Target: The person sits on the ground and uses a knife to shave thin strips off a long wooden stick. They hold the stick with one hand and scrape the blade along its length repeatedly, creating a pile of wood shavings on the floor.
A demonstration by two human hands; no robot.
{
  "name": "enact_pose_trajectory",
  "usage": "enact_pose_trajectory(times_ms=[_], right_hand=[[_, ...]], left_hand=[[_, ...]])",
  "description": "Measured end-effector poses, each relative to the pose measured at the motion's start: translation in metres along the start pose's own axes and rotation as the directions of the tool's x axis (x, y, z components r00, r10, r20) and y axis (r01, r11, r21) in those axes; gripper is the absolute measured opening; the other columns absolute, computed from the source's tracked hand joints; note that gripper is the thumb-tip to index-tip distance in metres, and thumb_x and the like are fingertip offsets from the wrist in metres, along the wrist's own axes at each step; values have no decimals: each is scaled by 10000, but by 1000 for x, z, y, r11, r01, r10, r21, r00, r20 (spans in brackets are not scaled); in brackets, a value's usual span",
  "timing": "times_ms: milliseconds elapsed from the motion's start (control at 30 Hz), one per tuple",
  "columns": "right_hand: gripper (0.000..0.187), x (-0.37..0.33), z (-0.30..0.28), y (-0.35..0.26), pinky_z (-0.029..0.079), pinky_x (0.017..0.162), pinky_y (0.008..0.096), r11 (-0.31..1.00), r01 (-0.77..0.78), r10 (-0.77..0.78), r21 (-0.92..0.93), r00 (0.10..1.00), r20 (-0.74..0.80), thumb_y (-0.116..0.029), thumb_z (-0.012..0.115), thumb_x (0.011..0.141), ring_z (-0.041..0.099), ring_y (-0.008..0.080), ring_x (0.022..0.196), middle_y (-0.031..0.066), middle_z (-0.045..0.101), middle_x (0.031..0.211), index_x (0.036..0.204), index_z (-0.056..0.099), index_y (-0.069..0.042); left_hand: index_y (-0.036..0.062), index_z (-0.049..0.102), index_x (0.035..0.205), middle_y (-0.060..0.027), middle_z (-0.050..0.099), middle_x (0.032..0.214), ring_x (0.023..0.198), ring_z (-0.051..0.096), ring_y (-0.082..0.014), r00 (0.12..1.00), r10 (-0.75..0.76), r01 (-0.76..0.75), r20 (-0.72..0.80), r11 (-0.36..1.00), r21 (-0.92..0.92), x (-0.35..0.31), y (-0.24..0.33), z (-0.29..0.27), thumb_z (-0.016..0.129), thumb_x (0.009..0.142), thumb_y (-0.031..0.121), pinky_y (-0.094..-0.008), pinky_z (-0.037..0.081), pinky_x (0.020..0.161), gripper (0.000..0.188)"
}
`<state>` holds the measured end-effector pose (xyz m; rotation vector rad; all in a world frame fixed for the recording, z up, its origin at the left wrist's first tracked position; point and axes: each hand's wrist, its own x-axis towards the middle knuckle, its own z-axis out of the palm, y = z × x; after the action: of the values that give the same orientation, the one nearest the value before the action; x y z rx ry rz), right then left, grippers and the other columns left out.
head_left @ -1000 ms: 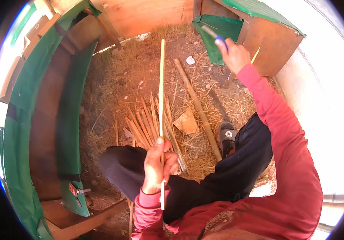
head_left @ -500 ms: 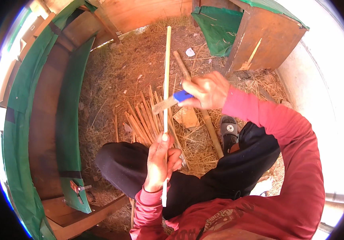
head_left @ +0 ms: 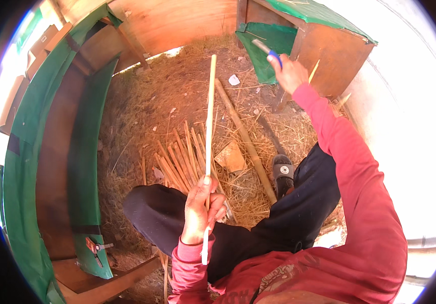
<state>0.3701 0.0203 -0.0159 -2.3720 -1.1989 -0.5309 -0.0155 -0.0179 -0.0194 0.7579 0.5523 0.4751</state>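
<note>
A long, thin pale wooden stick (head_left: 211,116) stands almost upright in my left hand (head_left: 201,207). The fingers wrap round its lower part, with the thumb laid along it, and a short end shows below the fist. Up and to the right, my right hand (head_left: 291,76) grips a knife (head_left: 267,51) with a blue handle and a broad blade pointing up and left. The blade is apart from the stick, in front of the green-covered box. Below the stick, a pile of split wooden strips (head_left: 180,159) lies on the straw-covered ground.
A long round pole (head_left: 247,139) lies slantwise beside a flat wood piece (head_left: 231,157). At the upper right stands a wooden box (head_left: 337,66) with green sheeting. A green-covered wooden frame (head_left: 30,177) runs along the left, carrying a small red and metal fitting (head_left: 95,247).
My right hand has swung the knife up and right, away from the stick, where the blade was against it. My left hand keeps its hold on the stick, nearly unmoved.
</note>
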Motion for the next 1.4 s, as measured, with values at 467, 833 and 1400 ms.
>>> enact_pose_trajectory(times_ms=[467, 833, 1400], right_hand=[[410, -98, -37, -100, 416, 397, 425, 608, 693, -718, 387, 688, -105, -486, 606, 870, 561, 311, 440, 104, 556, 551, 859, 546, -81], [536, 15, -14, -1, 485, 491, 450, 993, 39, -23, 108, 989, -145, -560, 386, 962, 623, 364, 547, 170, 599, 575, 882, 582, -68], [467, -59, -19, -82, 387, 340, 383, 694, 704, -675, 153, 710, -203, -558, 523, 895, 501, 227, 388, 40, 519, 546, 835, 525, -94]], left_hand=[[92, 480, 934, 40, 333, 472, 333, 236, -47, 978, 193, -174, -80, 963, 204, -3, -9, 6, 442, 1023, 237, -217, 204, 334, 175], [92, 472, 920, 40, 330, 467, 311, 231, -54, 984, 168, -163, -63, 983, 82, -10, -24, -8, 397, 1034, 234, -205, 204, 330, 197], [93, 430, 917, 35, 311, 471, 306, 224, -60, 994, 100, -101, 54, 994, 31, -10, -18, 5, 390, 1033, 309, -220, 178, 343, 249]])
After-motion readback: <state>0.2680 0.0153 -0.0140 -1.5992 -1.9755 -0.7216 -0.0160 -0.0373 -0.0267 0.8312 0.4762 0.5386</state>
